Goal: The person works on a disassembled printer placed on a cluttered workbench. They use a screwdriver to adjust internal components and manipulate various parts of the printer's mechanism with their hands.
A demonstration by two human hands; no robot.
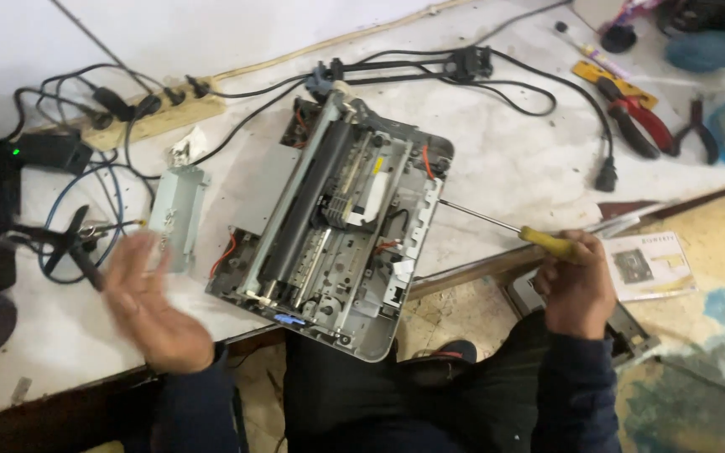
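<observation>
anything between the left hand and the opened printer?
Nothing visible. The left hand, open and blurred, hovers over bare table just left of the printer. The small grey panel lies above that gap, not across it.

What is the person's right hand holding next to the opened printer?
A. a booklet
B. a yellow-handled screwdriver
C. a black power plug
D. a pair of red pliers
B: the right hand is wrapped around the yellow handle of a screwdriver, whose long thin shaft points at the side of the opened printer.
</observation>
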